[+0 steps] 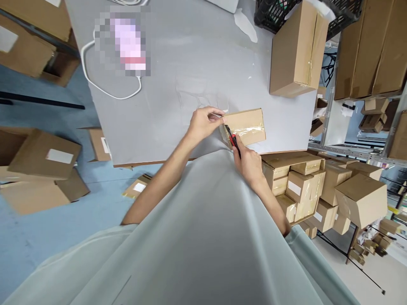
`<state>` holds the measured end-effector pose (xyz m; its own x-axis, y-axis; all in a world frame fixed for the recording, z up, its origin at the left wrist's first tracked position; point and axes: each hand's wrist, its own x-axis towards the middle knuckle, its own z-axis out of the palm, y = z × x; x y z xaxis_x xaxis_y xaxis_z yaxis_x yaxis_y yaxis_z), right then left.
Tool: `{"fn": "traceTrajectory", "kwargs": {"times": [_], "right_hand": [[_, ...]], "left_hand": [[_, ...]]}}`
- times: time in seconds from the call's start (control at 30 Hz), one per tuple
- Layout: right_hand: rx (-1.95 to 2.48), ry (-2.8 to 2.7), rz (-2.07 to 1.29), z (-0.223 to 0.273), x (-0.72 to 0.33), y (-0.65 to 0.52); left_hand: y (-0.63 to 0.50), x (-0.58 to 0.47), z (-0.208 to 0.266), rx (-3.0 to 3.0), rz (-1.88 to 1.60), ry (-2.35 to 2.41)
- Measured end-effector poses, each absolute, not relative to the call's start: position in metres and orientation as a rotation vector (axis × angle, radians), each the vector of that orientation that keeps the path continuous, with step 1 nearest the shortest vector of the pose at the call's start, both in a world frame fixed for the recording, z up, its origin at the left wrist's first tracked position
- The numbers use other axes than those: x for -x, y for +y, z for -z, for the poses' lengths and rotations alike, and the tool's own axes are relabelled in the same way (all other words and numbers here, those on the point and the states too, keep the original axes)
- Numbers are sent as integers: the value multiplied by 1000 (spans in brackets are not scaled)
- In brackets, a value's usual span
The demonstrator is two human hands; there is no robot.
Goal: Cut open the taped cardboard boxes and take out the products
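A small cardboard box (246,120) with clear tape across it lies on the grey table (178,135), close to my body. My right hand (249,165) is wrapped around a red and black utility knife (233,138), its tip against the taped left end of the box. My left hand (205,123) is at the box's upper left corner, thumb and fingers pinched on its edge. Exactly what the fingertips grip there is too small to make out.
A taller carton (294,51) stands at the table's far right, by a black crate (273,15). A white cable (104,92) loops at left near a blurred-out object (129,42). Stacked boxes (300,184) are below the right edge; open cartons (44,154) lie on the left floor.
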<state>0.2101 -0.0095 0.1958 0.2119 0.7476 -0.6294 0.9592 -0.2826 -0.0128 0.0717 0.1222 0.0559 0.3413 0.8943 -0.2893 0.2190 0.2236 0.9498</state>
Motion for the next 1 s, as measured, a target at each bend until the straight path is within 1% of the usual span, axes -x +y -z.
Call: {"fn": "traceTrajectory", "kwargs": {"times": [0.17, 0.3, 0.67, 0.87, 1.0], "right_hand": [[-1998, 1516, 590, -205, -184, -4], [-1916, 1501, 535, -216, -178, -1], [-1862, 1451, 643, -223, -179, -24], [-1865, 1410, 729, -256, -195, -44], [-2020, 1426, 733, -269, -222, -51]], "left_hand": [[117, -75, -55, -1299, -676, 1192], [111, -80, -55, -1278, -709, 1252], [103, -85, -55, -1231, -766, 1307], [90, -82, -52, -1271, -781, 1258], [86, -78, -51, -1301, -792, 1252]]}}
